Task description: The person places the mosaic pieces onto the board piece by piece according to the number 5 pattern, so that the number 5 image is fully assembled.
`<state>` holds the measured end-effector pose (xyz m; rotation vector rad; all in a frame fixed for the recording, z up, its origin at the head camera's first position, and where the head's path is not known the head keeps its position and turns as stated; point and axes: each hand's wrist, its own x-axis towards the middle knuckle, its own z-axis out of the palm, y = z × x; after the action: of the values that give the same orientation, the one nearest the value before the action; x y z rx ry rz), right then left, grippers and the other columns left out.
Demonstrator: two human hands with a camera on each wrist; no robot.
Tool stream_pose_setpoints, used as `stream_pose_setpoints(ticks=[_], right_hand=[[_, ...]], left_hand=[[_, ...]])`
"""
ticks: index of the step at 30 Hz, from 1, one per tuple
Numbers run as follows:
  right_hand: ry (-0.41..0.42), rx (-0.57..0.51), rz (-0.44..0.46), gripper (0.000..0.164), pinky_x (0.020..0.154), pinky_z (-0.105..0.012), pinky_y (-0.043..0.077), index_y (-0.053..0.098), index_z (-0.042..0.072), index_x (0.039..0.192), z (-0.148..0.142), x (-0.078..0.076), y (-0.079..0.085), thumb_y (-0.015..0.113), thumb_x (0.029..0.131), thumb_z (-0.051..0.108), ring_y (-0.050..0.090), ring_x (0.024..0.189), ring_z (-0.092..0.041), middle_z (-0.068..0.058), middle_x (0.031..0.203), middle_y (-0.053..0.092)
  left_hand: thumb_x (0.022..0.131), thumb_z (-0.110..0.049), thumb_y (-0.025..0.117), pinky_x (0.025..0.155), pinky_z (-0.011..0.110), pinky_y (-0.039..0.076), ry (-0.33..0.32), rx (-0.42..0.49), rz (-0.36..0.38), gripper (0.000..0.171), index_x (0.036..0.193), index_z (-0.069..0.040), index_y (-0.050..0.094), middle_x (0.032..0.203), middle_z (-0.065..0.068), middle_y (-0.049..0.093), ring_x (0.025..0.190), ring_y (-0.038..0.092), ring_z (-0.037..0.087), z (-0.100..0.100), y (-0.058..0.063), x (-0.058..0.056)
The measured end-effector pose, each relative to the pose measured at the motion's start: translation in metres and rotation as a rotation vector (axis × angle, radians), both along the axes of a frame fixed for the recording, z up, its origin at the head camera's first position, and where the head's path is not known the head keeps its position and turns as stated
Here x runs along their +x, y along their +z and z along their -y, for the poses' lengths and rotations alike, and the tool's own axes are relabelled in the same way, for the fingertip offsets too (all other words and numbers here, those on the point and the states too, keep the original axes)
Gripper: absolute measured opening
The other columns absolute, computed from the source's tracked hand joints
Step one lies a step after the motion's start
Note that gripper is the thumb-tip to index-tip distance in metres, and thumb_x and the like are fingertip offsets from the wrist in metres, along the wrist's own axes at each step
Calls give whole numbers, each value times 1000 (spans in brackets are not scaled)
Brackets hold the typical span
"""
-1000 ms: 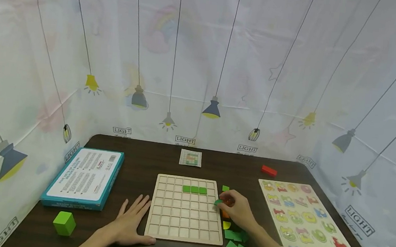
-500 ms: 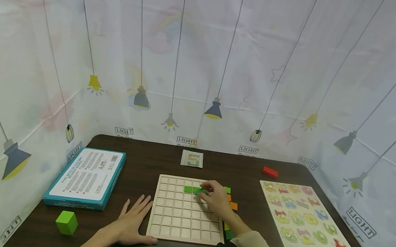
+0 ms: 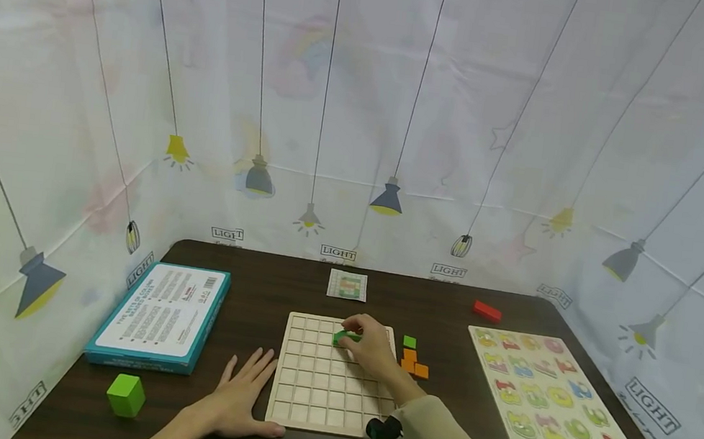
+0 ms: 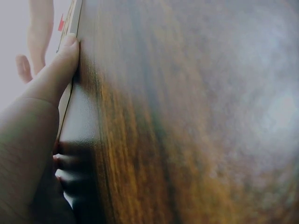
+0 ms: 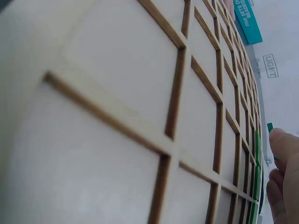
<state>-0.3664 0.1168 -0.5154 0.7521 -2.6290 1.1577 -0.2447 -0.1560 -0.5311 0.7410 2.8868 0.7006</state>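
A small flat green piece (image 5: 270,127) is being pinched between the thumb and fingers of the right hand (image 3: 370,350), over the far part of a pale wooden square grid board (image 3: 320,382); whether board and piece are touching cannot be told. Flat green square tiles (image 5: 257,179) are being held in cells of the board's far part, beside that hand. By the left hand (image 3: 237,398), nothing is being gripped: its fingers are being spread on the dark wooden table (image 3: 255,295) beside the board's left edge, its thumb being rested against the near-left corner. Flat orange square tiles (image 3: 408,366) and a bright green square tile (image 3: 410,342) are being supported by the table, right of the board.
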Motion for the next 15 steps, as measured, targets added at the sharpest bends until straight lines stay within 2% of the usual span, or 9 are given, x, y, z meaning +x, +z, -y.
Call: stream_pose_setpoints(ticks=[8, 15], right_hand=[[44, 58, 14, 26, 79, -34, 51, 65, 2, 105, 12, -10, -3, 74, 83, 12, 57, 95, -23, -6, 100, 62], [40, 124, 22, 24, 76, -34, 49, 67, 6, 103, 20, -11, -2, 75, 82, 13, 54, 92, -20, -5, 98, 63]], left_hand=[[72, -78, 56, 103, 68, -1, 10, 1, 6, 112, 151, -6, 20, 156, 15, 10, 142, 5, 36, -1, -2, 0], [71, -80, 53, 104, 66, -3, 16, -16, 14, 115, 151, -7, 17, 157, 13, 9, 142, 3, 35, -1, -3, -1]])
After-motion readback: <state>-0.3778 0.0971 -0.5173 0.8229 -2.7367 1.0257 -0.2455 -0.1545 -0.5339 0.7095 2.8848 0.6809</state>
